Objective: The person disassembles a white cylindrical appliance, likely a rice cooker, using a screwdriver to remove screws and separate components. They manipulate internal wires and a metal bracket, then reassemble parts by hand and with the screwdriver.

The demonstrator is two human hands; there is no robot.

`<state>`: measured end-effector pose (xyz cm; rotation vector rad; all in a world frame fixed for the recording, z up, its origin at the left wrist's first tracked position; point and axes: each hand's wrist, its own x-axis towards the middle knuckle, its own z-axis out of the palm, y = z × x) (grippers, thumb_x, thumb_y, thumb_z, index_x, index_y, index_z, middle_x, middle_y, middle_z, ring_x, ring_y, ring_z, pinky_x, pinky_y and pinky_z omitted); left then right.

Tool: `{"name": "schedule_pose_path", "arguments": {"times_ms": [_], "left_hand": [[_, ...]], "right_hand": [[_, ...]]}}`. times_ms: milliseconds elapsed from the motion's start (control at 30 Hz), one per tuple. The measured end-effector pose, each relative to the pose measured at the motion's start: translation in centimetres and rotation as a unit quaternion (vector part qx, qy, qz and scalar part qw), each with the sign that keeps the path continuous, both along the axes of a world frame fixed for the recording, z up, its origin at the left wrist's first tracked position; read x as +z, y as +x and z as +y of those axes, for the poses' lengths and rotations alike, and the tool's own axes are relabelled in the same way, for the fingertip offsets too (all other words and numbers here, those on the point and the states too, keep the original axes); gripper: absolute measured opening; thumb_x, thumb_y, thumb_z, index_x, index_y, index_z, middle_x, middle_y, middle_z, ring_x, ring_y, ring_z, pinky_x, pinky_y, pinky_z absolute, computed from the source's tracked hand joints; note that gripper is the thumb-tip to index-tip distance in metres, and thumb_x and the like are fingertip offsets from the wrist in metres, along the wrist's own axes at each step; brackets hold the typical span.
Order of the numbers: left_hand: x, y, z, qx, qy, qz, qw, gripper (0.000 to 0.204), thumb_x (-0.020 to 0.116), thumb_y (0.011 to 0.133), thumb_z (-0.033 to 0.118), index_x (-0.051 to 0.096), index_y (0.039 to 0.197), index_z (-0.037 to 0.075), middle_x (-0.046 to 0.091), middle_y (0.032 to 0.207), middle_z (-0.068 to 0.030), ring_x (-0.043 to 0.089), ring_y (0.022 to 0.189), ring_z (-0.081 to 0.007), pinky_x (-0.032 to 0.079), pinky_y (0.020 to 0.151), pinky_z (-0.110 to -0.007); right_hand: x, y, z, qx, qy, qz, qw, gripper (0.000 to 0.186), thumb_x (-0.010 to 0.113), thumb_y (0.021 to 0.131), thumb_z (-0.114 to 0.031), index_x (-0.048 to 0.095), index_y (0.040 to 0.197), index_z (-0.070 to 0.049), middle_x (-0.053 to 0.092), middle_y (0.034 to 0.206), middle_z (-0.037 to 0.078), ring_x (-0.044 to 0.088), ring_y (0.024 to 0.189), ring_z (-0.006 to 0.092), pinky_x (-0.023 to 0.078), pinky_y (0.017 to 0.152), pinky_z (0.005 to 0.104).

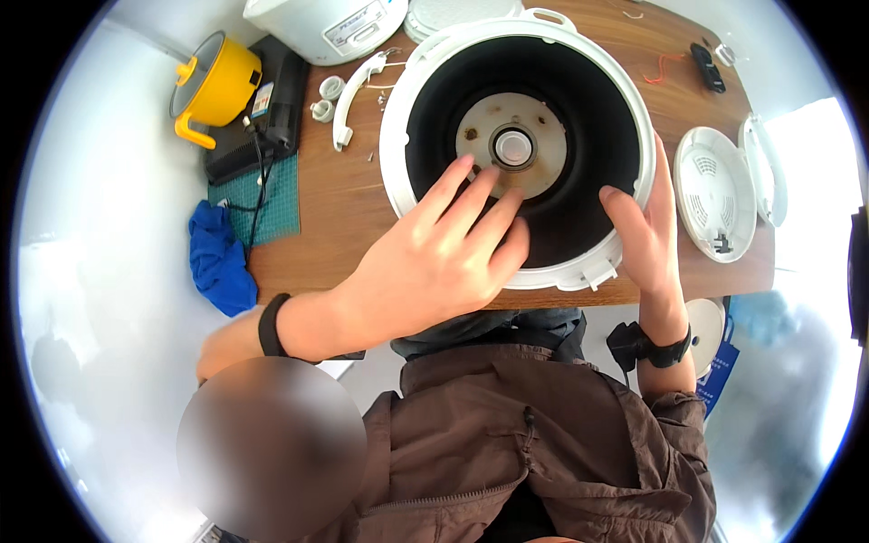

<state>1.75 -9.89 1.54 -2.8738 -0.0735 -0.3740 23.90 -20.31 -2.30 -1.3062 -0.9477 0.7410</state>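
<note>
A white rice cooker body (395, 149) stands on the wooden table, its round opening facing up. Inside its dark wall lies a pale, stained heating plate (549, 145) with a round sensor (514, 147) at the centre. Over the near rim reaches my left hand (444, 258), fingers stretched and spread, their tips over the near-left edge of the plate. Whether those tips touch the metal I cannot tell. My right hand (647, 240) grips the right side of the cooker's rim, thumb on the inner side and the other fingers outside, partly hidden.
Left: a yellow electric pot (231, 95) on a black case (288, 90), a green cutting mat (276, 208) and a blue cloth (222, 258). A curved white handle (348, 104) lies near small screws. Behind is a white housing (317, 27); right, an oval white cover (711, 195).
</note>
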Motion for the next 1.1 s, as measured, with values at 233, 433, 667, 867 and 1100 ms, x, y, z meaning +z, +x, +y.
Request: {"name": "schedule_pose_path", "arguments": {"times_ms": [233, 433, 667, 867, 1100], "left_hand": [[-2.4, -1.2, 0.9, -0.032, -0.018, -0.099, 0.994, 0.016, 0.070, 0.074, 0.011, 0.068, 0.090, 0.008, 0.064, 0.089, -0.0037, 0.063, 0.083, -0.0193, 0.052, 0.097, -0.042], [-4.0, -1.7, 0.4, -0.016, -0.037, -0.139, 0.989, 0.019, 0.068, 0.074, 0.010, 0.066, 0.093, 0.007, 0.066, 0.092, -0.0043, 0.063, 0.084, -0.0210, 0.047, 0.102, -0.044], [-5.7, -3.0, 0.2, -0.031, -0.015, -0.176, 0.984, 0.023, 0.068, 0.073, 0.011, 0.066, 0.095, 0.009, 0.068, 0.095, -0.0039, 0.064, 0.085, -0.0187, 0.044, 0.095, -0.038], [-6.1, -3.5, 1.1, -0.052, -0.024, -0.187, 0.981, 0.023, 0.069, 0.072, 0.012, 0.066, 0.094, 0.011, 0.069, 0.095, -0.0014, 0.063, 0.084, -0.0173, 0.042, 0.090, -0.036], [-3.4, -4.0, 3.3, -0.053, -0.113, -0.239, 0.963, 0.024, 0.068, 0.069, 0.012, 0.065, 0.092, 0.011, 0.063, 0.086, 0.0002, 0.058, 0.080, -0.0183, 0.038, 0.086, -0.036]], "right_hand": [[-0.1, 0.2, 0.3, -0.010, -0.010, -0.012, 1.000, 0.073, 0.054, 0.083, -0.001, 0.034, 0.154, 0.005, 0.057, 0.137, 0.017, 0.054, 0.128, 0.0227, 0.040, 0.112, 0.0352], [0.4, -0.7, -0.5, -0.033, -0.011, -0.071, 0.997, 0.074, 0.059, 0.085, -0.003, 0.033, 0.154, 0.004, 0.058, 0.139, 0.019, 0.056, 0.129, 0.0232, 0.042, 0.112, 0.0377], [-0.1, -1.8, -0.9, -0.050, 0.020, -0.125, 0.991, 0.076, 0.062, 0.083, -0.004, 0.035, 0.154, 0.005, 0.057, 0.140, 0.020, 0.055, 0.132, 0.0250, 0.040, 0.114, 0.0390], [-1.3, -2.2, -1.1, -0.030, 0.063, -0.062, 0.996, 0.089, 0.065, 0.099, -0.050, 0.027, 0.158, 0.005, 0.049, 0.150, 0.021, 0.049, 0.138, 0.0274, 0.039, 0.115, 0.0418], [-4.2, 0.9, 0.6, -0.074, 0.131, -0.056, 0.987, 0.085, 0.035, 0.105, -0.067, 0.034, 0.157, 0.000, 0.046, 0.153, 0.022, 0.045, 0.143, 0.0308, 0.036, 0.117, 0.0461]]}}
